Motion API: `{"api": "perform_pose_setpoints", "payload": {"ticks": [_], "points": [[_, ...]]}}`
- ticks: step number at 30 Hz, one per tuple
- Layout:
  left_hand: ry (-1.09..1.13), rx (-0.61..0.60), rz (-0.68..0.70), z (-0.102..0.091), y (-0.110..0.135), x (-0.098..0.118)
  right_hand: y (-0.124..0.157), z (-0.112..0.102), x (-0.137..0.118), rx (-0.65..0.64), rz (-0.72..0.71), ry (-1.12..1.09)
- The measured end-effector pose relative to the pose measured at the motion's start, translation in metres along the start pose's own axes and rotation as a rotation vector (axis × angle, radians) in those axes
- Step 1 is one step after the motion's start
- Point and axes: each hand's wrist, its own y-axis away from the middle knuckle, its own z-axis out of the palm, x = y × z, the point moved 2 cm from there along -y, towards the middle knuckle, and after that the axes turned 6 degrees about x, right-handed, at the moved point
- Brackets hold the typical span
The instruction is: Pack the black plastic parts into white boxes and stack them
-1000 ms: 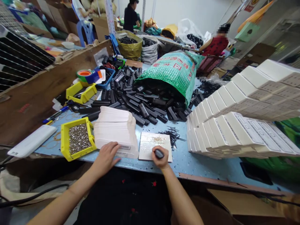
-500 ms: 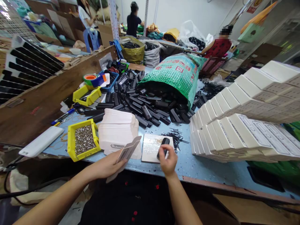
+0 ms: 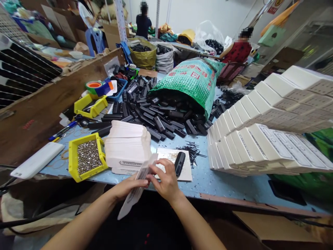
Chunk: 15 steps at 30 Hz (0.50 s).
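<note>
"One yellow plastic bin (image 3: 73, 163), holding small shiny metal pieces (image 3: 88, 158), sits at the near left. What's printed next to it?"

"Just to its right stands a thick pile of flat white card blanks (image 3: 127, 142). Its front shows a long dark outline with a row of marks, too small to read."

"And the hands?"

"The left hand (image 3: 131, 185) grips a flat white printed card sheet (image 3: 131, 199) between thumb and fingers, tilted in front of the pile. The right hand (image 3: 165, 180) has bent fingertips against the sheet's right side; whether they pinch it, I can't tell."

"Next along?"

"A long black plastic casing (image 3: 180, 163), lying on a white rectangular board (image 3: 186, 176). Behind, a green woven plastic bag (image 3: 186, 83) carries red Chinese characters."

"Farther right?"

"Stacked white cardboard boxes (image 3: 235, 152): dark line outlines on some lower ones, rows of small marks higher up. On the wall, a red sign (image 3: 272, 9) bears pale writing, too small to make out."
</note>
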Motion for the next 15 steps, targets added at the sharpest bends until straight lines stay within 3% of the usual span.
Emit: {"api": "perform_pose_setpoints", "payload": {"ticks": [3,5,7,9,12,15], "points": [[-0.2,-0.077,0.06,-0.004,-0.003,-0.002,0.002,-0.005,0.001,-0.15,0.064,-0.071],[-0.382,0.024,0.126,-0.011,-0.003,0.0,0.007,-0.006,0.006,-0.213,0.13,-0.147],[-0.491,0.051,0.207,-0.013,0.0,0.004,0.013,-0.004,0.013,-0.094,0.277,-0.31],[-0.551,-0.022,0.294,-0.007,0.003,0.009,0.02,0.006,0.022,0.049,0.495,-0.576],[-0.58,-0.073,0.361,0.009,0.005,0.012,0.026,0.024,0.028,0.03,0.752,-0.895],[-0.543,0.029,0.27,0.021,0.0,0.009,0.021,0.025,0.024,-0.026,0.65,-0.884]]}}
